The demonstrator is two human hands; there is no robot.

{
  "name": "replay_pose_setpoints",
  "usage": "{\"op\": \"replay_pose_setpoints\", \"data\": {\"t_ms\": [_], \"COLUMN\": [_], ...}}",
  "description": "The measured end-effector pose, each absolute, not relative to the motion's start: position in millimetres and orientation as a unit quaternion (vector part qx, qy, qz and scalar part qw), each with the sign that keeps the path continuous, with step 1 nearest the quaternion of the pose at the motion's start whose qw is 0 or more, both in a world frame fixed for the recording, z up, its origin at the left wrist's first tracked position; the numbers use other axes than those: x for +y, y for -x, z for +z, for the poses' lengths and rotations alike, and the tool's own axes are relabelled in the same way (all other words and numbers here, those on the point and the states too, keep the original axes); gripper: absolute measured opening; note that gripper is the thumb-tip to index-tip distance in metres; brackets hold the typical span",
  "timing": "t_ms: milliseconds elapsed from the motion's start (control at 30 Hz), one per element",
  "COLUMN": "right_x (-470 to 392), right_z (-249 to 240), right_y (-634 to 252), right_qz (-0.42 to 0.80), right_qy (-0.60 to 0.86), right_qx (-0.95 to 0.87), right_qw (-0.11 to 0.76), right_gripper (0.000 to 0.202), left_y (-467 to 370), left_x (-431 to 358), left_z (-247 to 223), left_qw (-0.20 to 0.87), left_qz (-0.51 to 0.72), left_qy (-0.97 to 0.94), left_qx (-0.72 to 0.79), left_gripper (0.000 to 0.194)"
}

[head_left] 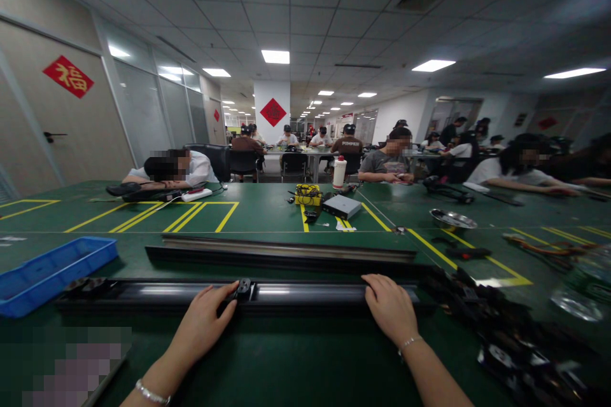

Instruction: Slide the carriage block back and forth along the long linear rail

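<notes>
A long black track rail (305, 293) with a glossy channel lies across the table in front of me. A small black socket module (244, 289) with round holes sits in its channel, left of the middle. My left hand (206, 315) has its index finger and thumb at the module's left side, closed on it. Over the right part of the rail lies my right hand (392, 309), its fingers bent across to the far edge and holding it; its thumb is mostly hidden. More small dark modules (86, 286) sit at the rail's left end.
Behind lies a second long rail (286, 253). On the left is a blue tray (57, 273); on the right, a heap of black parts (506, 324) and a plastic bottle (582, 286). A metal bowl (452, 219) and grey box (342, 206) stand farther back. People sit around.
</notes>
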State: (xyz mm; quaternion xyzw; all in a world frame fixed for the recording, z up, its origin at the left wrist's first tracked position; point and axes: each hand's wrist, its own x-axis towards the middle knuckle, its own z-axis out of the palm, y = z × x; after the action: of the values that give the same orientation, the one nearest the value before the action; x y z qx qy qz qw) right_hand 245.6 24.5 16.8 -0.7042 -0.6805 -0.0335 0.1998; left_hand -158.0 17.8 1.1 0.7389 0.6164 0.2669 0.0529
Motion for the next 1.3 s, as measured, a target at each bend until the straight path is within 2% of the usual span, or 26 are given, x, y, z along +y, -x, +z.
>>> {"op": "replay_pose_setpoints", "data": {"t_ms": [367, 700, 1300], "right_x": [25.7, 26.4, 25.4], "right_z": [16.3, 13.5, 16.9], "right_y": [-246.3, -247.2, -246.2], "right_qz": [-0.036, -0.049, -0.028], "right_qy": [0.704, 0.701, 0.703], "right_qx": [-0.681, -0.682, -0.684], "right_qw": [0.198, 0.204, 0.196], "right_gripper": [0.043, 0.041, 0.044], "left_y": [152.0, 152.5, 146.5], "left_x": [13.0, 12.9, 9.9], "left_z": [5.0, 7.4, 8.6], "left_qw": [0.063, 0.048, 0.023], "left_qz": [0.27, 0.26, 0.232], "left_qy": [-0.748, -0.773, -0.797], "left_qx": [0.603, 0.577, 0.558], "left_gripper": [0.045, 0.028, 0.031]}}
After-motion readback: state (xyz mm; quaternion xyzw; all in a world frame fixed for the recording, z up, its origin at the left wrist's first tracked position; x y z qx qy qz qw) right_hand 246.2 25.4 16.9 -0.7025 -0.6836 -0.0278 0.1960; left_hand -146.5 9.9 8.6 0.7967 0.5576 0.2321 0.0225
